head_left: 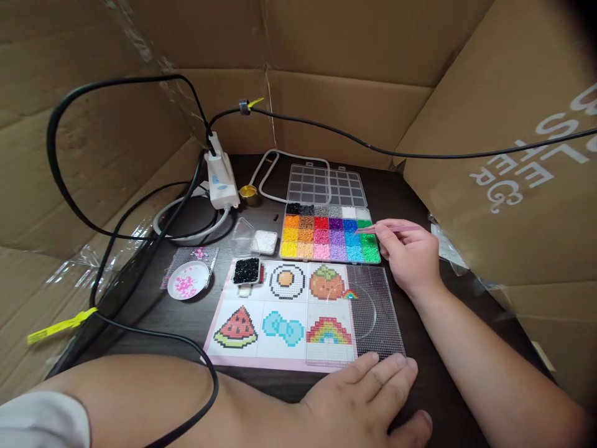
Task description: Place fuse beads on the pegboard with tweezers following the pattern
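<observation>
My right hand (410, 255) is closed in a pinch on pink tweezers (373, 229), whose tip reaches over the green and blue cells of the colourful bead box (329, 236). My left hand (368, 398) lies flat and open on the dark table, its fingertips touching the front edge of the clear pegboard (373, 323). The pegboard lies over a pattern sheet (280, 314) with pictures of a watermelon, a bow, a rainbow, an egg and an orange fruit. A small rainbow patch of beads (351, 294) sits on the pegboard.
A small tub of black beads (246, 270), a tub of white beads (264, 241) and a white dish with pink beads (189, 280) stand left of the box. Black cables (140, 236), a white power adapter (220, 177) and cardboard walls (513, 155) surround the table.
</observation>
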Demonstrator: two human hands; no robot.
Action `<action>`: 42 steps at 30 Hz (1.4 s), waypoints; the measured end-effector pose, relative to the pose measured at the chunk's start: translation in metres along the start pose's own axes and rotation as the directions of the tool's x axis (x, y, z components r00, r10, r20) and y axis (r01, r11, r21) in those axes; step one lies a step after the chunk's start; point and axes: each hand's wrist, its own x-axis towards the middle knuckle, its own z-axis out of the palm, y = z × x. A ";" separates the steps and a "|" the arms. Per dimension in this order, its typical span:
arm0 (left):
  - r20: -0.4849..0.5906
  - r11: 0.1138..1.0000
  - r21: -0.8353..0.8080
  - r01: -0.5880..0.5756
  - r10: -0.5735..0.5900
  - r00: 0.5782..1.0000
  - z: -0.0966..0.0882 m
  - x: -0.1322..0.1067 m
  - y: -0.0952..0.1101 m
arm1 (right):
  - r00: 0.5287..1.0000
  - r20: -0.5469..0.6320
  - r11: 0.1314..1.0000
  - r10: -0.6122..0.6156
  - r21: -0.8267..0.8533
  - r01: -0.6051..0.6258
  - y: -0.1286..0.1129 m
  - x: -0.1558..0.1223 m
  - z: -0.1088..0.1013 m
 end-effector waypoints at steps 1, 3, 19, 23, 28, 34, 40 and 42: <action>0.003 1.000 0.000 0.004 -0.004 1.000 0.000 0.000 0.000 | 1.000 -0.008 1.000 0.003 -0.006 -0.004 -0.001 0.000 0.000; 0.001 1.000 0.000 0.005 -0.005 1.000 -0.001 0.000 0.000 | 1.000 -0.026 1.000 0.014 -0.014 -0.014 -0.002 0.000 0.001; -0.003 1.000 0.010 -0.012 0.012 1.000 0.003 -0.001 -0.002 | 0.997 -0.075 1.000 -0.013 0.022 0.015 0.000 0.002 0.001; -0.071 0.999 0.043 -0.005 0.008 0.997 0.007 -0.002 -0.001 | 0.997 -0.080 0.999 0.011 0.053 -0.007 0.001 0.003 0.005; -0.092 0.995 0.095 -0.006 0.015 0.996 0.009 -0.002 -0.001 | 0.996 -0.085 0.999 0.035 0.027 -0.033 0.004 0.005 0.011; -0.069 0.995 0.095 -0.031 0.038 0.997 0.010 -0.002 -0.003 | 0.992 -0.088 0.995 0.086 0.058 -0.082 0.006 0.007 0.011; -0.077 0.994 0.102 -0.035 0.043 0.996 0.010 -0.003 -0.004 | 0.993 -0.058 0.992 0.106 0.077 -0.101 0.007 0.009 0.010; -0.095 0.994 0.107 -0.033 0.043 0.995 0.011 -0.003 -0.005 | 0.993 -0.051 0.992 0.102 0.079 -0.098 0.007 0.009 0.010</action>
